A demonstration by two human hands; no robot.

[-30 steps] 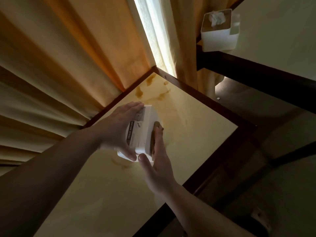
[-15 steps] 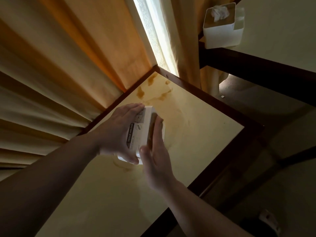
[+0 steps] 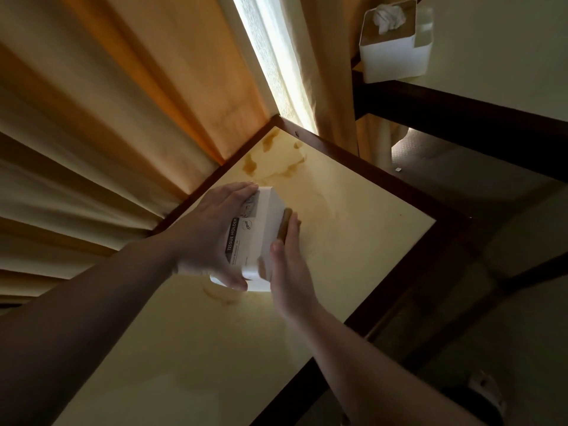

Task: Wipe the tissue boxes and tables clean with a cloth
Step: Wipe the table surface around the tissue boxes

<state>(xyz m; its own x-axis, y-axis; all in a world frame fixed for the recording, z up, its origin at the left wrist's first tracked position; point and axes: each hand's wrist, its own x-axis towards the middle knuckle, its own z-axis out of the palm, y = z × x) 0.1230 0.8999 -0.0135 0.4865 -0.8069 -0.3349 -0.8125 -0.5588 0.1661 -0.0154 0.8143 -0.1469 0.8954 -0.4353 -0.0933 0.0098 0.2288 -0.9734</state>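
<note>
Tissue box [image 3: 261, 235], white, with a printed label reading "TISSUE HOLDER", sits tipped in both hands just above the near surface [image 3: 353, 241], close to the middle of its pale yellow top. Left hand [image 3: 212, 235] has the grip here: fingers reach over the far end of the box, thumb curls under the near corner, the labelled face turned up toward the camera. Right hand [image 3: 287, 265] lies flat against the box's right side, fingers straight and together, pressing a brown cloth [image 3: 284, 224] onto it; only a narrow strip of that cloth shows between the fingers and the white wall. So that hand is flat and pressing, not clenched, with the cloth trapped under it. Just below the box, a faint ring-shaped mark [image 3: 222, 295] shows on the yellow top. Further out, toward the far corner, brown stains [image 3: 270, 155] spread across the top, some darker blotches and some thin smears. A dark wooden rim frames the whole top. Beyond that corner, orange-cream curtains [image 3: 129, 103] hang in folds, with a bright slit of daylight between them. Up at the right, well apart from the hands, a second tissue box [image 3: 396, 47] stands upright at the edge of a second surface [image 3: 507, 56], white tissue poking from its top opening.
</note>
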